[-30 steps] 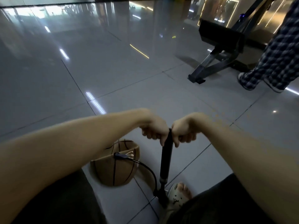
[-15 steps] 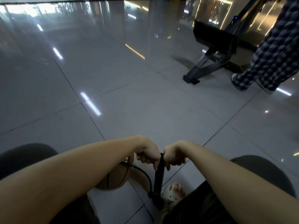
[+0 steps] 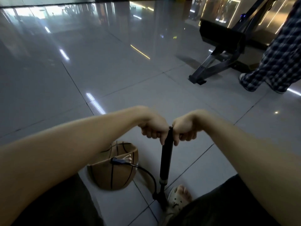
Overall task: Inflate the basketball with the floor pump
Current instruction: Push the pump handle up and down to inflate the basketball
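Observation:
A black floor pump [image 3: 166,159] stands upright on the tiled floor between my legs. My left hand [image 3: 154,128] and my right hand [image 3: 184,128] are both closed on its handle, which their fingers hide, one on each side of the shaft. A brown basketball [image 3: 114,172], deeply caved in, lies on the floor to the pump's left. A black hose [image 3: 146,172] runs from the pump's base up to a connector [image 3: 118,161] plugged into the ball.
My sandalled foot [image 3: 180,195] rests beside the pump's base. A black metal bench frame [image 3: 218,62] stands at the back right. Beside it are another person's legs in checked trousers [image 3: 276,62]. Glossy grey tiles [image 3: 81,62] stretch ahead.
Both hands pushed the handle down half a second ago and have now raised it again to about its height a second ago. The ball stays caved in.

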Demonstrator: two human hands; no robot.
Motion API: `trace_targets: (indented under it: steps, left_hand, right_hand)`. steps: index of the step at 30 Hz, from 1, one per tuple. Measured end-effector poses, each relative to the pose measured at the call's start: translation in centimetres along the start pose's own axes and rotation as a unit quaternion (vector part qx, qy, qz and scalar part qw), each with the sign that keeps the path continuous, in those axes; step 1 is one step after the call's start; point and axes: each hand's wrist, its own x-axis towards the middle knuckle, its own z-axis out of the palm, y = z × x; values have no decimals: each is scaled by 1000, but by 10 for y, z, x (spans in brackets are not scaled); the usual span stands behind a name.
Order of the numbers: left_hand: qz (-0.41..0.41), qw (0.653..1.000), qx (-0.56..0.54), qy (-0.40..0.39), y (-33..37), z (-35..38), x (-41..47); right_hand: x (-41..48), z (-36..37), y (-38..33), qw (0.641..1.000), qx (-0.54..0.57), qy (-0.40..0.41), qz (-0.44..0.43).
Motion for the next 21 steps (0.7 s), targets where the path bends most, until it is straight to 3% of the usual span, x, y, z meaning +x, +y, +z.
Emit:
trace_targets:
  steps: [6,10,17,21]
  left_hand:
    - [-10,1000,-27,-8,-30,58,76]
    - [-9,1000,-19,5,-36,78,93]
    - [-12,1000,-3,-2,-17,50,35]
    - [29,998,-39,32,-3,-10,-34]
  right_hand:
    - [70,50,19,999,-23,-31,8]
    - [87,72,24,999,-39,1,11]
    - [37,45,4,998,-63,-8,12]
    - [-30,-11,-20,999,-26,42,-18]
